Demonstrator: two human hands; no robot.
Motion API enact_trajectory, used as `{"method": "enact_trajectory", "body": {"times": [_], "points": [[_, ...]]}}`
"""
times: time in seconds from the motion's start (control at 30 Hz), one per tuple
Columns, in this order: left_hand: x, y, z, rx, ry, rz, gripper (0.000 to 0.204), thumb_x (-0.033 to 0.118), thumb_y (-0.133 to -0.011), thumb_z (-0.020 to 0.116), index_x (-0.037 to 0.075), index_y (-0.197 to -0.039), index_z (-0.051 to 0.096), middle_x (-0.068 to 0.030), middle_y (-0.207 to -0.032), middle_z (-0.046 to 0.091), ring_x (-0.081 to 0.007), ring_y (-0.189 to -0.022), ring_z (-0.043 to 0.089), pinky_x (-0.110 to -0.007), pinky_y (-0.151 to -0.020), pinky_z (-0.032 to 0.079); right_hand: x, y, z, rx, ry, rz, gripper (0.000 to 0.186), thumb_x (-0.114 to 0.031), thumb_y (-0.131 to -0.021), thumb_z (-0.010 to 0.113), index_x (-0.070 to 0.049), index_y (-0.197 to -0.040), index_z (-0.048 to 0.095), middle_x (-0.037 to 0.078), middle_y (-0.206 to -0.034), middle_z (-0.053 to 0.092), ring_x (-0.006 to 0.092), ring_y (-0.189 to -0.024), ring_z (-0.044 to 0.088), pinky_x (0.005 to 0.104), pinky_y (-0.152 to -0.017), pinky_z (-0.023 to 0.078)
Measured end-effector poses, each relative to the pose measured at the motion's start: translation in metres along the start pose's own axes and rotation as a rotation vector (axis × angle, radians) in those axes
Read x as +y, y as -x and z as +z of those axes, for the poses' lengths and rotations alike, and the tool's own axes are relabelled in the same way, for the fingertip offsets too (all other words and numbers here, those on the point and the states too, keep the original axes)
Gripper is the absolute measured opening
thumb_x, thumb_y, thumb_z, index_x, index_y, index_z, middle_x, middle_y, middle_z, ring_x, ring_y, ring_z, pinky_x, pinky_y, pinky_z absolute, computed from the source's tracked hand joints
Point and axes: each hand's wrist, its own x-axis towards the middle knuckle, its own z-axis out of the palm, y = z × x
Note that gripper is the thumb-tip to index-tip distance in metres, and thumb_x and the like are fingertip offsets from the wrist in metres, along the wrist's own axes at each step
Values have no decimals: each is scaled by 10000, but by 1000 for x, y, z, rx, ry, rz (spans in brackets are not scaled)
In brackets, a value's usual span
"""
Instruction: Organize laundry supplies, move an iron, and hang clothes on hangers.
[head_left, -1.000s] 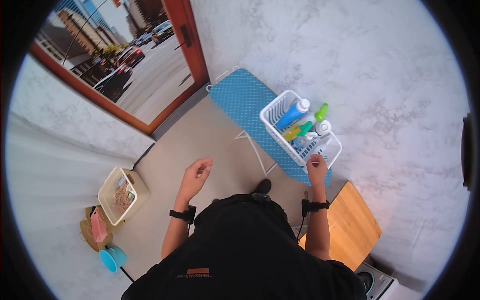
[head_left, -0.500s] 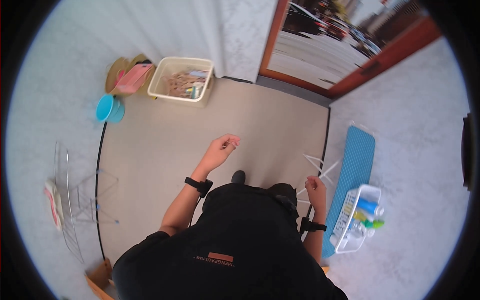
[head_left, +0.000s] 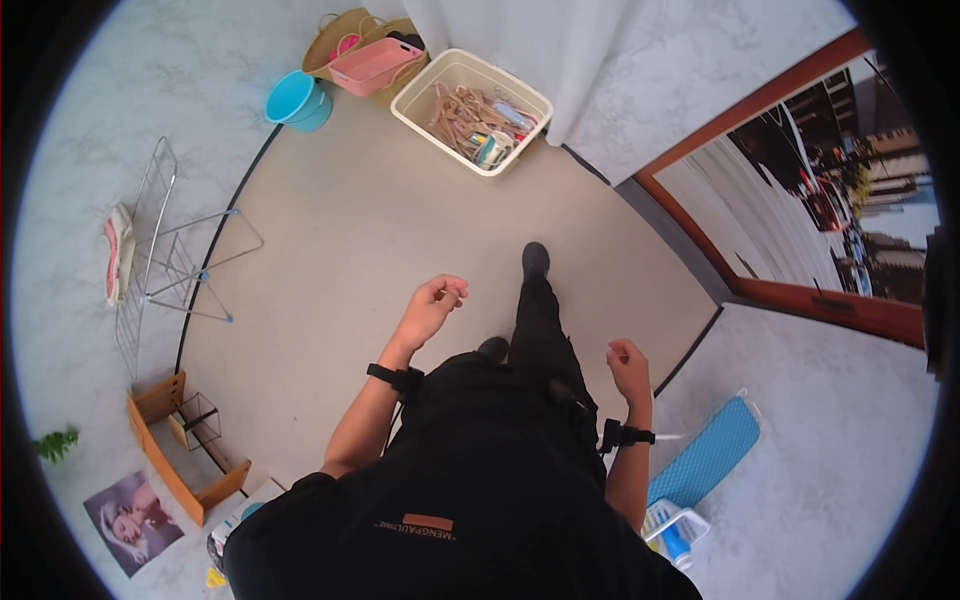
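Observation:
My left hand [head_left: 432, 308] hovers over the beige floor in front of my body. Its fingers are loosely bent and apart, with nothing held. On the other side, my right hand [head_left: 628, 368] hangs at my side, also loosely curled and empty. Neither hand touches anything. Each wrist wears a black band. Ahead on the floor stands a cream plastic tub [head_left: 420, 112] with beige hangers [head_left: 462, 118] and a few small packages in it; both hands are well short of it.
A blue bucket [head_left: 298, 100] and woven baskets with a pink tray [head_left: 376, 66] stand left of the tub. At left are a folding metal rack [head_left: 160, 230] and a wooden shelf [head_left: 170, 460]. A blue ironing board [head_left: 710, 450] and a wood-framed door [head_left: 680, 200] lie right.
The view has turned left: the tub, door and ironing board have shifted rightward. The wooden shelf has come into sight at lower left. One foot has stepped forward; both hands stay empty.

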Motion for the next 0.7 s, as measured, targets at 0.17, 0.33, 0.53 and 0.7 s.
{"method": "enact_trajectory", "body": {"times": [0.17,0.33,0.53,0.7], "points": [[51,-42,16,66,-74,-12,226,134,-1075,540,30,-1226,672,-27,-1083,688,-136,-985,634,-303,-914,516,-7,-108,-14,-68,-21,-12,229,-156,-939,686,-10,-1115,706,131,-943,755,220,-856,724,357,-806,575],[89,-100,21,82,-199,107,242,150,-1075,545,36,-1249,669,-36,-1118,692,-140,-1001,636,-306,-925,511,-4,-223,-25,-152,-44,-92,228,-130,-932,689,-9,-1125,708,87,-906,729,178,-804,704,327,-763,566],[129,-121,21,304,39,-17,253,114,-1059,556,-2,-1251,672,-48,-1101,706,-143,-982,644,-310,-947,523,-75,-320,-21,-306,-24,-62,229,-149,-938,672,3,-1106,706,112,-910,741,199,-822,709,348,-788,569],[92,-139,12,425,119,-114,251,124,-1064,548,13,-1247,680,-40,-1092,708,-137,-963,644,-300,-902,521,-100,-389,0,-535,90,-29,244,-147,-926,665,4,-1113,708,98,-895,736,180,-807,702,338,-774,565]]}}
